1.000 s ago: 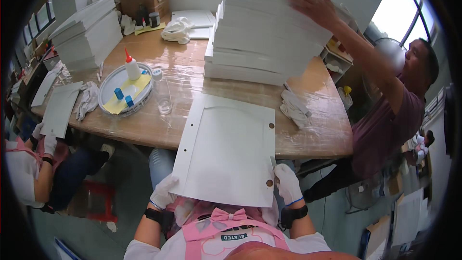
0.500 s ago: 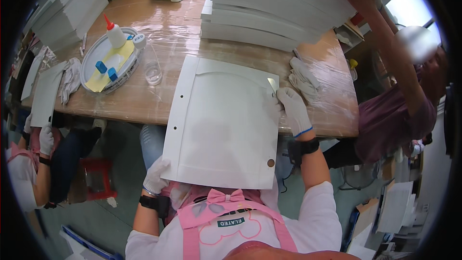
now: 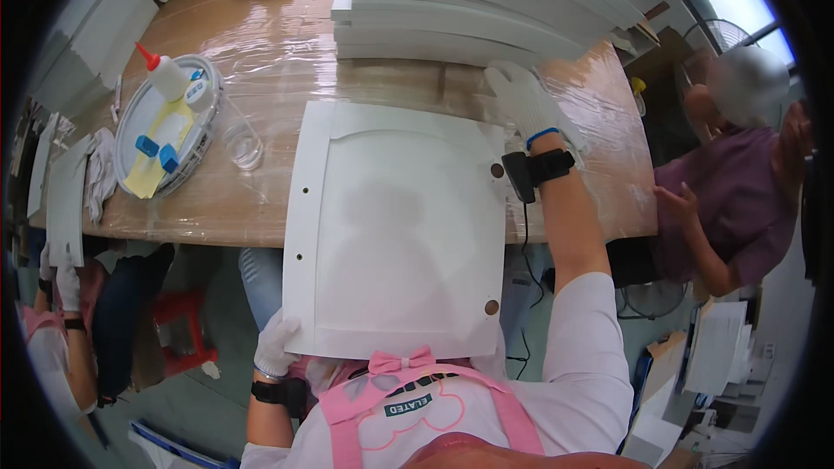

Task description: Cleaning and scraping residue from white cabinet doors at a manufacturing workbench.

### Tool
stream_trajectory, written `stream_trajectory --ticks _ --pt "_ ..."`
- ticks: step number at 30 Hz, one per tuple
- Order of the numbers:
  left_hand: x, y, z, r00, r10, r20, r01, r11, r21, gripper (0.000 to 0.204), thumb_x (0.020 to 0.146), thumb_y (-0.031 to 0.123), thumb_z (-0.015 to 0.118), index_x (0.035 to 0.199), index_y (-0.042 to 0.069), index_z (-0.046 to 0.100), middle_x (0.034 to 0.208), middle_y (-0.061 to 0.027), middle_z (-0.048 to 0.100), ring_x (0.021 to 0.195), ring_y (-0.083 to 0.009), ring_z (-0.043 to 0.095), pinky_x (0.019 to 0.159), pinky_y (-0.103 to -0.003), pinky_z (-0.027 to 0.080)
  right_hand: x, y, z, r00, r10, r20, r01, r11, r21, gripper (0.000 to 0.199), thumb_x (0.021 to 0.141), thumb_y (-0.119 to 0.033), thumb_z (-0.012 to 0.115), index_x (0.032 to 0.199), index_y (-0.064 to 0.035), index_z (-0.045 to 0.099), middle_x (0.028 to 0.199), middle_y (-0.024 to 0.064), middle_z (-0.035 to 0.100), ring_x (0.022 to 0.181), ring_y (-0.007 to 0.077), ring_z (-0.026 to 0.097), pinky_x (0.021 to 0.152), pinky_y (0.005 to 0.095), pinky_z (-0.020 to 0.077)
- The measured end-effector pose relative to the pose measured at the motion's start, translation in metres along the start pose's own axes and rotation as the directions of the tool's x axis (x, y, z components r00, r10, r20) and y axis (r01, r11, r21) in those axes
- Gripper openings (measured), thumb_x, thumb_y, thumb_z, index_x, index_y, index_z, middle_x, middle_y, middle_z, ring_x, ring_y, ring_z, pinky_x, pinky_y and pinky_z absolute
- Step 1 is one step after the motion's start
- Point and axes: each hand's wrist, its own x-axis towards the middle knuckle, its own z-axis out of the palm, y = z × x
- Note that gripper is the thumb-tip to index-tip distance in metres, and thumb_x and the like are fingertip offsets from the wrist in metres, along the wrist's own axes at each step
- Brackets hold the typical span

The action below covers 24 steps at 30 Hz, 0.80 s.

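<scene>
From the head camera, the big white board is lying half on the wooden table, and its near end is sticking out over the person's lap. The left hand, in a white glove, is pinching the board's near left corner, fingers closed on the edge. The right hand, gloved too, is lying flat and open at the board's far right corner, pressing there, not gripping. Just past the board, a tall stack of white boards is standing. Left of the board, a round tray is holding a glue bottle. A small clear cup is sitting between tray and board. Right of the board, another person in a purple shirt is sitting.
</scene>
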Motion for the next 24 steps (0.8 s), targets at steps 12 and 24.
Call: stream_trajectory --ticks 12,24 --pt "-0.001 -0.016 -0.025 0.983 0.178 -0.044 -0.155 0.935 0.319 0.045 0.1 0.022 0.053 0.135 -0.006 0.05 0.124 -0.0152 0.064 0.11 -0.0245 0.066 0.091 -0.035 0.055 -0.05 0.087 -0.069 0.981 -0.08 -0.178 -0.068 0.714 -0.696 0.031 0.089 -0.024 0.063 0.119 -0.0137 0.064 0.116 0.0171 0.064 0.108 0.0391 0.06 0.091 0.0483 0.0492" --pt "0.007 -0.028 -0.039 0.946 0.319 -0.05 -0.273 0.874 0.402 0.032 0.104 0.021 0.05 0.125 -0.002 0.058 0.118 -0.0125 0.066 0.107 -0.0233 0.066 0.09 -0.035 0.055 -0.067 -0.004 -0.035 0.969 -0.244 -0.03 0.244 0.942 0.231 0.038 0.095 -0.02 0.059 0.13 -0.0044 0.061 0.113 0.014 0.066 0.098 0.0288 0.062 0.089 0.0335 0.0488"
